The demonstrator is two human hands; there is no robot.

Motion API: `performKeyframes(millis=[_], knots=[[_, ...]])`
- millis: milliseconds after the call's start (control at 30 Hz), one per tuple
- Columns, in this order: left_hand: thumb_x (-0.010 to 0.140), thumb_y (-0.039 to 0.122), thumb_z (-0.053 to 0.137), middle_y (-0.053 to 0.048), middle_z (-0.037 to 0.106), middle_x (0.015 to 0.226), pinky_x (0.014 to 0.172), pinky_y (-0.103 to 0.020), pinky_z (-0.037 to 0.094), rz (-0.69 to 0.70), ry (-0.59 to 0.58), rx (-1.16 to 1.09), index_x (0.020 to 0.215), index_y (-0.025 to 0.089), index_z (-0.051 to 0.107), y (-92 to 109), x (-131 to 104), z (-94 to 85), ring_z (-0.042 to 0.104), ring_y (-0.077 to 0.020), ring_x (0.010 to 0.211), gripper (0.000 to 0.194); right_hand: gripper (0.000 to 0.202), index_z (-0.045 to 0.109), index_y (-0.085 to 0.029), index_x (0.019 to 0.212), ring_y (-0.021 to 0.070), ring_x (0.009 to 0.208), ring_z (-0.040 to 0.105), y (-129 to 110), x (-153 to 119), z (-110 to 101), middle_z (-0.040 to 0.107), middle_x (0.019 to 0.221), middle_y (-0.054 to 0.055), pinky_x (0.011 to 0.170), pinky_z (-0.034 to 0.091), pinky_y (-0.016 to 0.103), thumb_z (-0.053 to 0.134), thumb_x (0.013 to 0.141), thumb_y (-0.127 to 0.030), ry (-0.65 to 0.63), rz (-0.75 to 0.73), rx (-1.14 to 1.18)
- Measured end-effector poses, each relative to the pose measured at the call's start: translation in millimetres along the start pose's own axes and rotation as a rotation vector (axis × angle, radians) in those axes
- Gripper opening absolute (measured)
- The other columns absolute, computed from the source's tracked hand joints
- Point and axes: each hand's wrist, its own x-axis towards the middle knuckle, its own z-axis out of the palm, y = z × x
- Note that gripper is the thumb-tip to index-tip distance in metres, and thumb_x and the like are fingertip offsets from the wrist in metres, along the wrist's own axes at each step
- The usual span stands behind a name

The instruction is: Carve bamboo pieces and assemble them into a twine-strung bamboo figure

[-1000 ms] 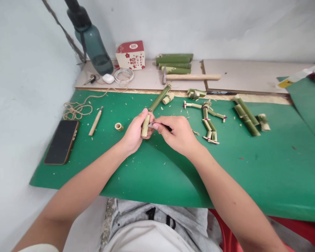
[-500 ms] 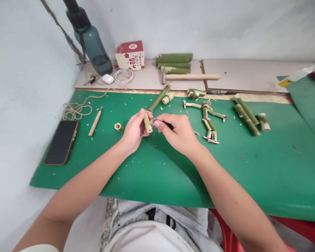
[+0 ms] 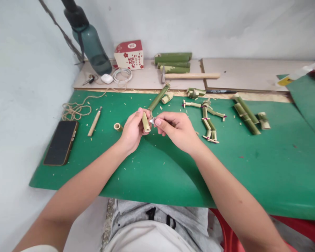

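Observation:
My left hand (image 3: pixel 133 132) is closed around a short bamboo tube (image 3: pixel 146 122), its hollow end tilted down toward me. In my right hand (image 3: pixel 177 130) is a small craft knife (image 3: pixel 152 121); its pale blade tip points at the tube's right side, and the handle is mostly hidden by my fingers. I cannot tell whether the blade touches the bamboo. Just beyond my hands lies a longer green bamboo piece (image 3: pixel 159 96) beside a short stub (image 3: pixel 167 98). A bamboo ring (image 3: pixel 118 126) rests left of my left hand.
A jointed bamboo figure (image 3: pixel 206 119) lies right of my hands, with bamboo pieces (image 3: pixel 248 117) farther right. A hammer (image 3: pixel 191 76), bottle (image 3: pixel 94 45) and box (image 3: pixel 129 55) stand along the back ledge. At left are a phone (image 3: pixel 61 142), a wooden-handled tool (image 3: pixel 95 122) and string (image 3: pixel 76 111).
My right hand has turned slightly, so the knife handle is now hidden behind the fingers. The tube in my left hand has shifted a little to the left.

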Motion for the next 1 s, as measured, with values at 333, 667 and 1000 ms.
performKeyframes(millis=[333, 667, 1000], knots=[[0.092, 0.056, 0.063, 0.002, 0.052, 0.064, 0.042, -0.02, 0.034, 0.04, -0.021, 0.034, 0.083, 0.018, 0.061, -1, 0, -0.9, 0.046, -0.0075, 0.048, 0.039, 0.043, 0.064, -0.017, 0.075, 0.0103, 0.056, 0.049, -2, -1, -1, 0.059, 0.063, 0.0, 0.055, 0.038, 0.024, 0.059, 0.096, -0.054, -0.118, 0.073, 0.052], [0.09, 0.054, 0.068, 0.001, 0.06, 0.073, 0.042, -0.019, 0.034, 0.16, -0.01, 0.075, 0.099, 0.021, 0.064, -5, 1, -0.6, 0.05, -0.0078, 0.051, 0.034, 0.046, 0.062, -0.017, 0.072, 0.0108, 0.056, 0.051, 3, 3, -5, 0.057, 0.061, -0.001, 0.055, 0.041, 0.025, 0.064, 0.091, -0.059, -0.01, 0.125, 0.136], [0.089, 0.048, 0.071, -0.002, 0.066, 0.085, 0.047, -0.02, 0.045, 0.136, -0.028, 0.033, 0.107, 0.021, 0.069, -10, 4, -2.2, 0.058, -0.0099, 0.062, 0.033, 0.029, 0.066, -0.017, 0.08, 0.0123, 0.06, 0.052, 7, 2, -3, 0.062, 0.064, 0.0, 0.06, 0.035, 0.026, 0.056, 0.097, -0.037, 0.079, 0.112, -0.166]])
